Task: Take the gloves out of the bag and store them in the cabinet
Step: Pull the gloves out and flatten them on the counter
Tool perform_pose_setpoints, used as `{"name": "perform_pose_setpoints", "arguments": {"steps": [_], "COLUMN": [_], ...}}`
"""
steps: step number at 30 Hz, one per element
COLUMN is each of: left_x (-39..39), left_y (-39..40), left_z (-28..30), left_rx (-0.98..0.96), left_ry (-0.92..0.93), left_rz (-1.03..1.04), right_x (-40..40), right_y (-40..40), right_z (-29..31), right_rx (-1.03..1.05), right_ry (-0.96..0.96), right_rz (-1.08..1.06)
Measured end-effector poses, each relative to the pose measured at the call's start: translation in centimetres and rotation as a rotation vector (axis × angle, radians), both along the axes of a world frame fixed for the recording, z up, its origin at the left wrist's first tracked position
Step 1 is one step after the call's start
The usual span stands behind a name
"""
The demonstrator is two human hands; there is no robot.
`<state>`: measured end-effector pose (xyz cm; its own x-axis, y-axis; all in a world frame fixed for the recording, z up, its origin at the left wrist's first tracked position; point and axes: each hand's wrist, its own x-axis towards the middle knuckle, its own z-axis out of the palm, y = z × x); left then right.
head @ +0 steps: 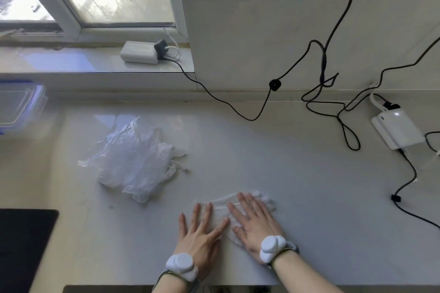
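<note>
Pale glossy table point(297, 173) under a window, carrying everything. Lying flat near its front edge: white gloves point(256, 197), already out of the clear plastic bag point(128, 157) crumpled just to their left. Pressing down on them, fingers spread and straight: left hand point(202, 231) and right hand point(254, 221). Probably smoothing before stacking; pressing evenly, sweeping toward the fingertips, keeping edges aligned. Trailing across the far right: black cables point(321, 74) and a white charger point(397, 129).
</note>
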<state>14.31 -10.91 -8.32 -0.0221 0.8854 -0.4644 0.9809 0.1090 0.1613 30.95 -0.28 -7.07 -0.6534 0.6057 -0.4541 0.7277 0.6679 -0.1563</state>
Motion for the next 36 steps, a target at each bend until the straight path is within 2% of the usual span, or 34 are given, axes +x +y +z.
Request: {"name": "perform_pose_setpoints", "arguments": {"steps": [6,10,13,16,19,22,24,26,29,33,36], "left_x": [-1.9,-1.1,0.1,1.1,0.2,-1.8,-3.6,-5.7,-9.8,-15.0,-17.8], "left_y": [-1.3,-0.4,0.6,0.5,-0.7,-2.1,-2.6,-2.2,-0.3,1.8,2.7], "left_z": [0.9,1.4,1.3,0.9,0.4,0.6,0.8,0.9,1.6,2.1,1.8], "left_rx": [-0.054,0.085,0.168,0.136,0.048,-0.008,0.044,0.183,0.341,0.224,0.009], "left_ry": [0.075,0.065,0.015,0.018,-0.012,0.035,0.042,0.031,0.071,0.145,0.111], "left_rz": [0.001,0.064,-0.014,-0.09,-0.081,-0.049,0.017,0.133,0.443,0.869,0.946], "right_x": [2.0,2.0,1.0,1.3,3.4,4.5,4.3,4.1,3.1,2.2,1.1], "right_y": [1.6,0.9,-0.1,-0.7,-0.5,0.0,0.1,0.2,0.8,1.8,2.6], "right_z": [-0.6,-2.9,-2.6,-2.3,-3.1,-3.0,-2.6,-2.1,-1.1,-1.3,-1.3], "right_rx": [0.016,0.025,0.03,0.046,0.075,0.081,0.067,0.073,0.057,0.027,0.03], "right_ry": [-0.071,0.016,0.062,0.025,-0.016,-0.011,0.044,0.12,0.139,0.084,0.076], "right_rz": [-0.081,-0.082,-0.02,0.005,0.04,-0.004,-0.034,-0.042,-0.084,-0.179,-0.246]}}
